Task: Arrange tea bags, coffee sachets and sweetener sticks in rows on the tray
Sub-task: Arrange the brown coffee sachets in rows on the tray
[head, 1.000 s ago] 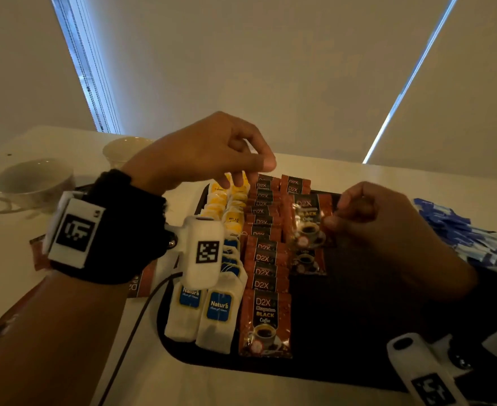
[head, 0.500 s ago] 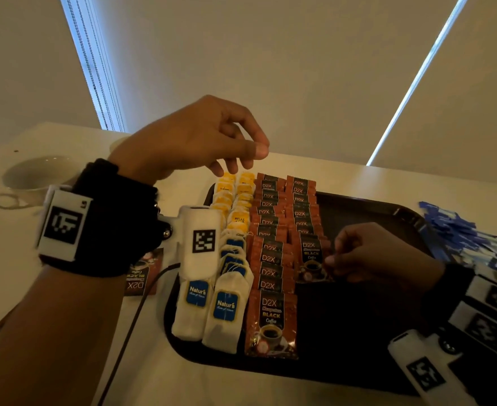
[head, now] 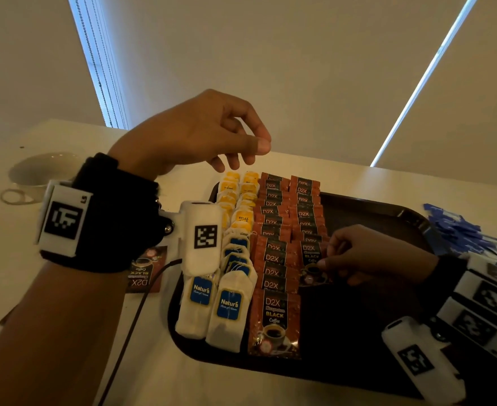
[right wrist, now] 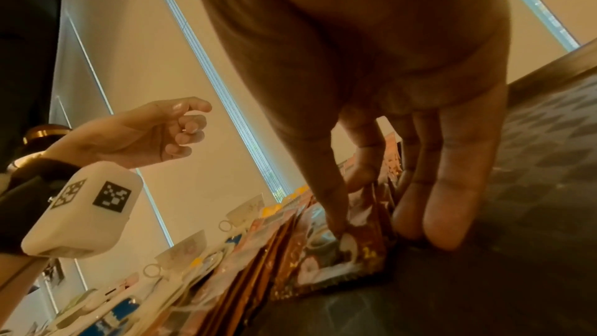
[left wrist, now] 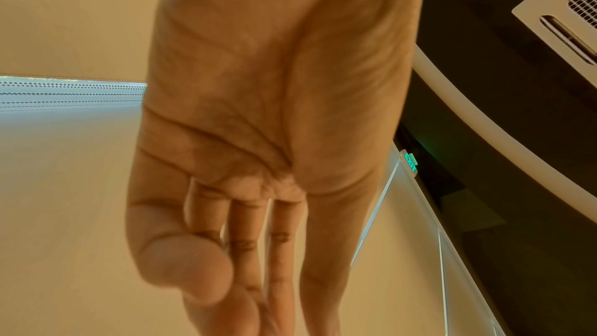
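A black tray (head: 358,332) holds rows running away from me: tea bags (head: 229,306) on the left, yellow ones farther back, then two rows of brown coffee sachets (head: 273,317). My right hand (head: 326,259) pinches a coffee sachet (head: 310,254) at the near end of the second coffee row, low against the tray. In the right wrist view the thumb and forefinger of that right hand (right wrist: 348,203) hold the sachet (right wrist: 361,247). My left hand (head: 250,155) hovers above the tray's far end, fingers loosely curled, holding nothing. Blue sweetener sticks (head: 470,235) lie heaped right of the tray.
A white cup (head: 45,171) stands at the far left of the white table. One loose coffee sachet (head: 146,271) lies on the table left of the tray. The right part of the tray (right wrist: 484,290) is bare. Window blinds are behind.
My right hand has carried the sachet down to the near end of the second coffee row. My left hand has lifted off the yellow tea bags and hangs above them.
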A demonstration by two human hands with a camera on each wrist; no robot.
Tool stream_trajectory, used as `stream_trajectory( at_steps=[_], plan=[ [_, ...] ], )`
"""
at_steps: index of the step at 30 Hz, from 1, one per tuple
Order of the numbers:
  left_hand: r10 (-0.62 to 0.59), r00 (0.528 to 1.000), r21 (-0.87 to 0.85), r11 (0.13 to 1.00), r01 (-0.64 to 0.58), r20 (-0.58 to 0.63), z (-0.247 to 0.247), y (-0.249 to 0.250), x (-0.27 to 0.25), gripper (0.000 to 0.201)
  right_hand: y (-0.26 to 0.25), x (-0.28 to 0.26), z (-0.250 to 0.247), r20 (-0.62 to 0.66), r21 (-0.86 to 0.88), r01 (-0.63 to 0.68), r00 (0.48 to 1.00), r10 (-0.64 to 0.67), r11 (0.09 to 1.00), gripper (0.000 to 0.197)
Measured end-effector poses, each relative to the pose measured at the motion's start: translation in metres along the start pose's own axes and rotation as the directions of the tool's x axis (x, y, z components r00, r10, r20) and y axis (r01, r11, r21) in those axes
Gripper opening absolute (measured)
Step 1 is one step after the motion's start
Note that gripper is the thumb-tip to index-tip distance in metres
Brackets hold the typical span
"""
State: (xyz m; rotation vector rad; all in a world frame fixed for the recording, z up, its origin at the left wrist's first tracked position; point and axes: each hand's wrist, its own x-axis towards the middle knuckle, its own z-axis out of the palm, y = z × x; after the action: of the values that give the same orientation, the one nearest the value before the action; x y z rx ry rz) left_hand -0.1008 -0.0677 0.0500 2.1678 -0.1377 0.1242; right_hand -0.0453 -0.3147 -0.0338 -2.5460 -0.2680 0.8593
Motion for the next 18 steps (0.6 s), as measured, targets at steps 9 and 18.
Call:
stream_trajectory(
  at_steps=[9,18],
  plan=[
    [0.046,0.993,0.018,0.999,-0.045,-0.108,-0.010,0.005,-0.008,0.018,-0.017,-0.040,-0.029,-0.158,-0.049,0.266,0.950,-0.270,0.963,0.022],
    [0.071,0.975,0.006,0.997,-0.072,-0.209,-0.002,0.029,-0.019,0.019,-0.004,-0.066,-0.050,-0.386,0.567,0.585,0.810,-0.441,0.579,0.063]
  ],
)
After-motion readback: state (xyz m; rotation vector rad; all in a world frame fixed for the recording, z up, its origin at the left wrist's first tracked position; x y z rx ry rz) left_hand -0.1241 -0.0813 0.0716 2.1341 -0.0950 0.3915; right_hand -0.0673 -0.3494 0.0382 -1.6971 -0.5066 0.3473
